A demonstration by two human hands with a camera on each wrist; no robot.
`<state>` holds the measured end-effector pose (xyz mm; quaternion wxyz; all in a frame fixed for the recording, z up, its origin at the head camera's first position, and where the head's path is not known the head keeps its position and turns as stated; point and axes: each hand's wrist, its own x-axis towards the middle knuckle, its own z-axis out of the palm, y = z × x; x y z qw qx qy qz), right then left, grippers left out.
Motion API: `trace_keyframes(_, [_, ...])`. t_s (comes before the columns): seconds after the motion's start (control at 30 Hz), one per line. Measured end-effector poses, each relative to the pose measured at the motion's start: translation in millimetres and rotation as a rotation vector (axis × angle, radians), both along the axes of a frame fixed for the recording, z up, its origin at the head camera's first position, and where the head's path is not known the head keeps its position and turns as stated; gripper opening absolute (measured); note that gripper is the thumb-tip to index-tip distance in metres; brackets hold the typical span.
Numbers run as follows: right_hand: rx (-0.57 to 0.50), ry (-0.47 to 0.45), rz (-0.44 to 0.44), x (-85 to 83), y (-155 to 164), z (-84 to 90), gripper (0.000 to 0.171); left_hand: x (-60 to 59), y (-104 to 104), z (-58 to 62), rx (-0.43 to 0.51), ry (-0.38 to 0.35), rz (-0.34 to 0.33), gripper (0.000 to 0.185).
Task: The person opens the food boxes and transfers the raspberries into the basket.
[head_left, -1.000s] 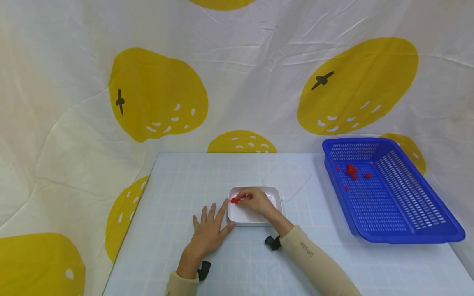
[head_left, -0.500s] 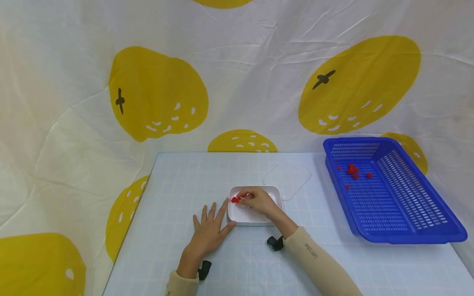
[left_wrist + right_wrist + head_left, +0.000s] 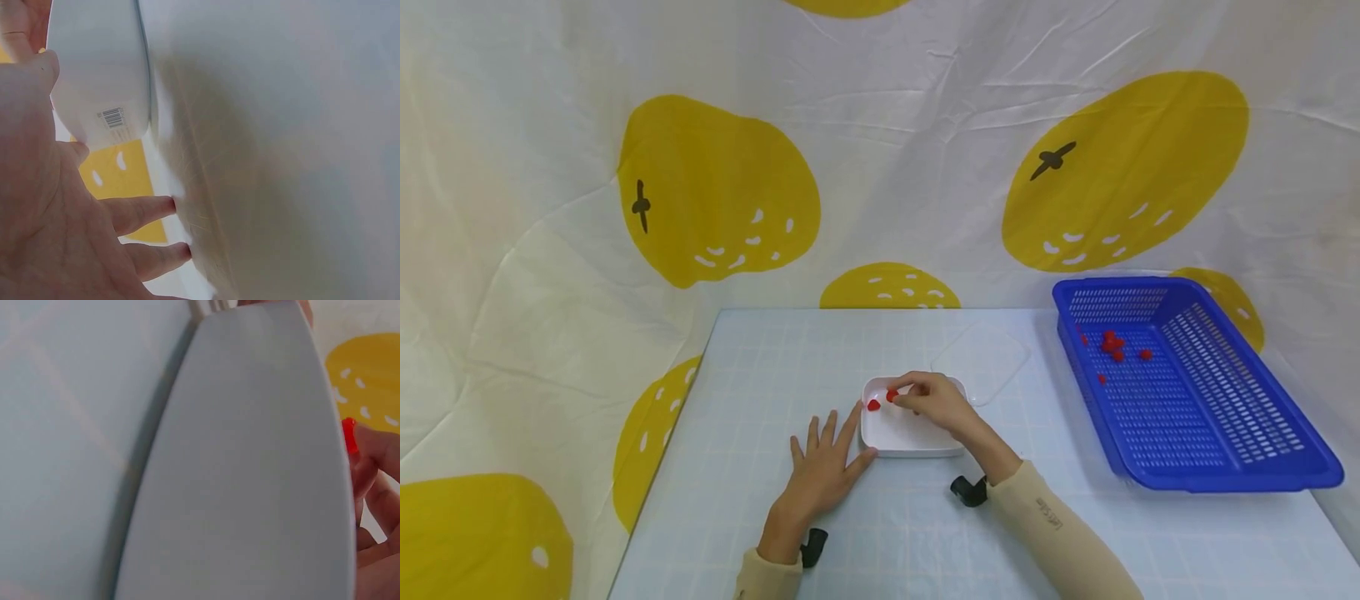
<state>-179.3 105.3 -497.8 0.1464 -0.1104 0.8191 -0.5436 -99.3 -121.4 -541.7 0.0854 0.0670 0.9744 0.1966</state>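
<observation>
A shallow white rectangular box (image 3: 917, 437) sits mid-table in the head view. My left hand (image 3: 822, 475) lies spread on the table, forefinger and thumb tips at the box's left side; the left wrist view shows them against its barcoded wall (image 3: 100, 81). Over the box, my right hand (image 3: 936, 402) pinches a small red piece (image 3: 892, 396) between thumb and fingertips. That red piece (image 3: 350, 435) also shows past the box wall in the right wrist view, too small to name its kind. Another small red piece (image 3: 874, 406) lies inside the box near its left end.
A blue perforated plastic basket (image 3: 1195, 400) stands at the right with several small red pieces (image 3: 1111, 343) in it. A clear, thin rectangular lid (image 3: 992, 367) lies on the table behind the box. A fruit-print cloth (image 3: 910, 183) hangs along the back edge.
My right hand has shifted slightly right and up, with a red piece in its fingertips; another red piece now shows apart from it at the box's left end. The left hand has stayed put.
</observation>
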Motion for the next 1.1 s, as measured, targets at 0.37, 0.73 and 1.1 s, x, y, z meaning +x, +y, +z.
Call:
trace_keyframes(0.37, [-0.068,0.025,-0.056,-1.4,24,18.8,0.024,-0.1,2,0.8,-0.003,0.007,0.012,0.084])
trace_keyframes(0.73, [-0.068,0.061,-0.117,-3.8,58,33.6,0.026,1.5,1,-0.1,0.016,0.014,0.017,0.083])
trace_keyframes(1.1, [-0.041,0.091,-0.222,-5.2,108,48.3,0.03,2.3,1,-0.6,0.017,0.017,0.012,0.083])
